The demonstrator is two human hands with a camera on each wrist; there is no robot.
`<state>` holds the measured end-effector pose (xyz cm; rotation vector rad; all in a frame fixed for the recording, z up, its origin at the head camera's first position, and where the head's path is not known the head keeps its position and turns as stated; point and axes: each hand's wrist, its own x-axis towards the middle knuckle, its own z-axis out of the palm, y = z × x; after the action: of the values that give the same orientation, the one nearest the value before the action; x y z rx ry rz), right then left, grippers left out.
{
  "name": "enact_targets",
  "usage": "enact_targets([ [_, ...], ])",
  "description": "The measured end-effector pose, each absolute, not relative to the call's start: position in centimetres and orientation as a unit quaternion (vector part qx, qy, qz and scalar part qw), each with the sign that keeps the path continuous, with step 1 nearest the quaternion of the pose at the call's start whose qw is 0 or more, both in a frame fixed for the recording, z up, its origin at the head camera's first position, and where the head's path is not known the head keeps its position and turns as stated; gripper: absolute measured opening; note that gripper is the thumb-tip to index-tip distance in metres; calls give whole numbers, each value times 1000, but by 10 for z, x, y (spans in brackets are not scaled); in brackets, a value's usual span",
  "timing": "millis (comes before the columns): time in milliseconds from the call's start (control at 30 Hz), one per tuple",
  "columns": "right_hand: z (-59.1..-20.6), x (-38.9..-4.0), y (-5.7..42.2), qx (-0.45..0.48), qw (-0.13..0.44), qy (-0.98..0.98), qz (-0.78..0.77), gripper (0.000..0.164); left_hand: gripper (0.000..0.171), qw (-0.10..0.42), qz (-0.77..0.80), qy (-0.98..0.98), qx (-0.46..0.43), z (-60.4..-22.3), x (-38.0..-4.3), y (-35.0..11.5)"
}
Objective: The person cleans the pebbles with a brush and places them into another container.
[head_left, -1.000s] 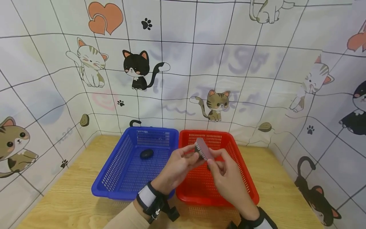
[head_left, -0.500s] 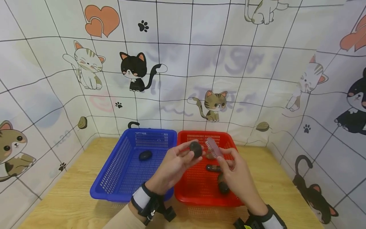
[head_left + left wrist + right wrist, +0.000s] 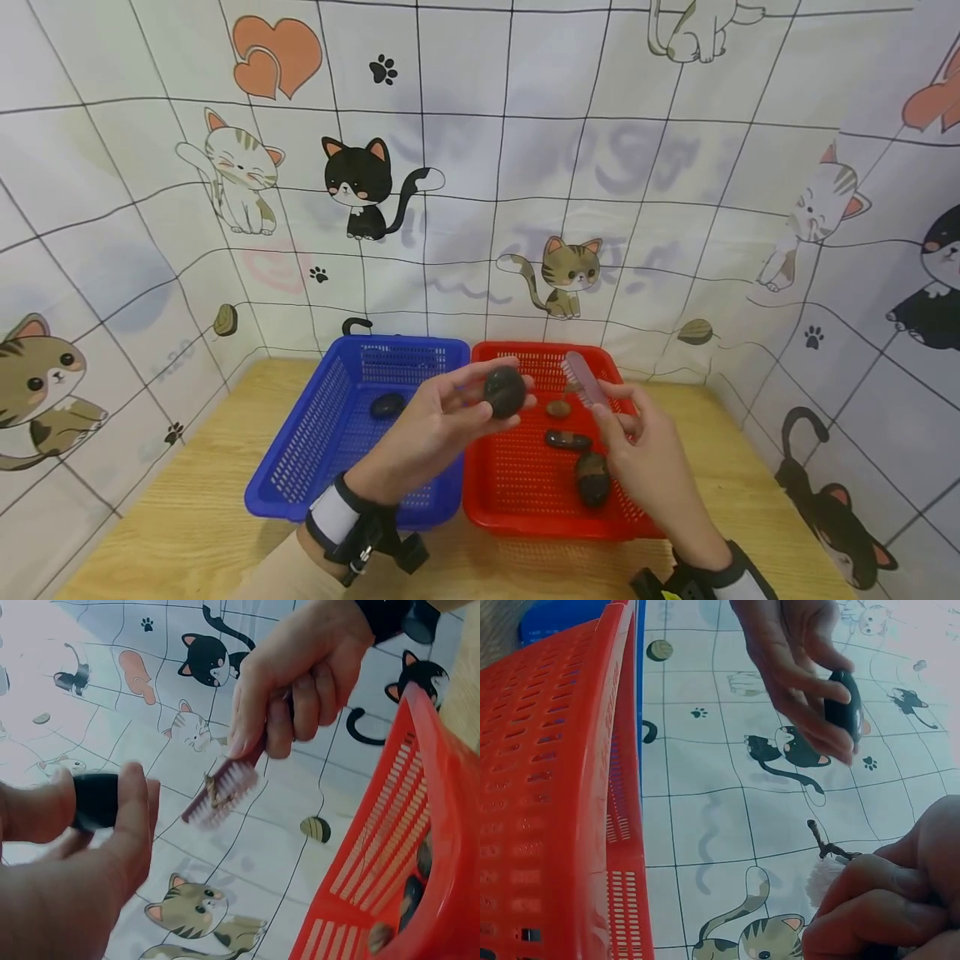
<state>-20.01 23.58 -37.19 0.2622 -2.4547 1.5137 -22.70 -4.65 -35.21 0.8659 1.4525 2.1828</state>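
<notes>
My left hand (image 3: 438, 417) holds a smooth dark stone (image 3: 505, 392) between thumb and fingers, above the gap between the two baskets. In my right hand (image 3: 648, 446) I grip a small mauve scrubbing brush (image 3: 585, 379) with pale bristles, held apart from the stone over the red basket (image 3: 517, 492). A brown twig-like bit (image 3: 825, 844) sits at the bristles in the right wrist view. Inside the red basket lie a small brown stone (image 3: 558, 408), a long dark stone with a brown band (image 3: 567, 440) and a larger dark-and-brown stone (image 3: 592, 479).
Left of the red basket stands a blue basket (image 3: 330, 450) with one dark stone (image 3: 387, 406) in it. Both baskets rest on a wooden table (image 3: 735, 467). A cat-printed white sheet (image 3: 465, 167) rises behind and at both sides.
One second ago the bristles were against the stone. Since then the brush has moved right, away from it, and the left hand has turned the stone, showing its broad face.
</notes>
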Motion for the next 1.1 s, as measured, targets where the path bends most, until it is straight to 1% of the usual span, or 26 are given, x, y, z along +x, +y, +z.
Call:
enact_targets([
  [100,-371,-199,237,94,130,-840,518,44,52,179,761,535,319,-345,-223,-53],
  [233,-371,-198,240,94,129,-833,529,42,52,129,706,612,332,-338,-219,-61],
  [433,-373,-197,244,90,129,-829,536,42,51,11,579,737,349,-333,-220,-67],
  [667,-375,-199,248,100,133,-825,540,42,59,-158,408,820,369,-332,-232,-69],
  [733,-374,-199,248,99,133,-824,542,42,59,-189,367,835,365,-331,-235,-70],
  [833,-374,-198,248,96,131,-822,546,42,58,-204,327,853,351,-330,-239,-72],
  [967,-373,-197,247,98,130,-818,552,42,57,-192,303,878,317,-330,-252,-76],
  [1100,-372,-196,247,103,132,-811,560,41,52,-173,272,904,281,-336,-278,-82],
])
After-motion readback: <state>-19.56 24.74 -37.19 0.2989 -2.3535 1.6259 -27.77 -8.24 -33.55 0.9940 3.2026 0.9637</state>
